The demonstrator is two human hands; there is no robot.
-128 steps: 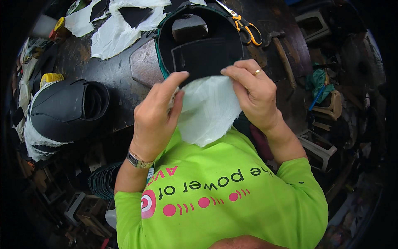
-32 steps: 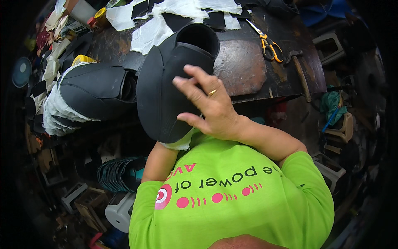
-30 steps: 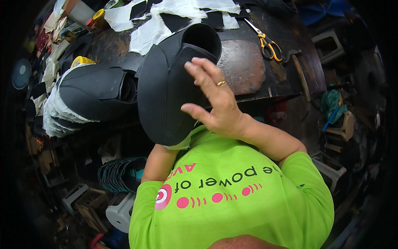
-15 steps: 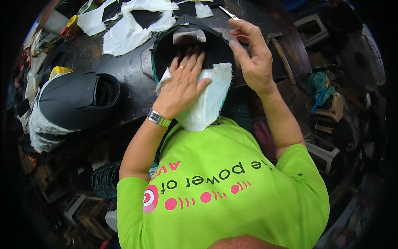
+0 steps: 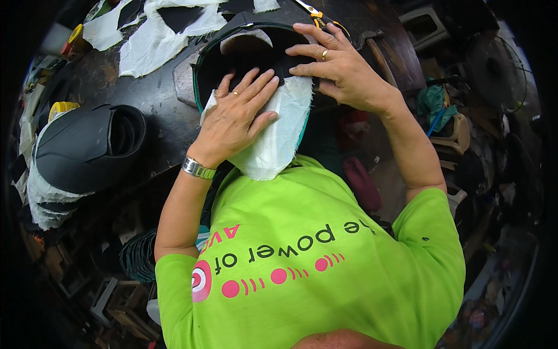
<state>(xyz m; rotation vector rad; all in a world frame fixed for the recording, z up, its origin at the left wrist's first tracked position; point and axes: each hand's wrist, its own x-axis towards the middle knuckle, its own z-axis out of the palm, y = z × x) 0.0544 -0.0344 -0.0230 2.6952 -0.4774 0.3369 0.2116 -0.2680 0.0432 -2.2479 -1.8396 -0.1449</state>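
Note:
A curved black shell-like piece (image 5: 210,65) with a dark green edge rests at the front of the dark table and leans toward my body. Frayed white cloth (image 5: 270,148) covers its near part and hangs over the edge against my green shirt. Flat on the cloth and the black inner surface lies my left hand (image 5: 235,119), its fingers stretched out and apart. My right hand (image 5: 343,70) reaches over the shell's right rim with spread fingers; its thumb is partly hidden below. A pale rounded patch (image 5: 247,42) shows inside the far end of the shell.
Nested black pieces with white cloth (image 5: 87,148) stand on the left. Scissors (image 5: 317,16) lie beyond my right hand, near a wooden handle (image 5: 382,63). White cloth scraps (image 5: 148,49) spread across the back. A grey block (image 5: 185,84) sits beside the shell. Stools (image 5: 427,26) stand at right.
My right hand has come down from above the right rim and laid its fingers over it. My left hand stays flat on the cloth. The whole view has shifted slightly.

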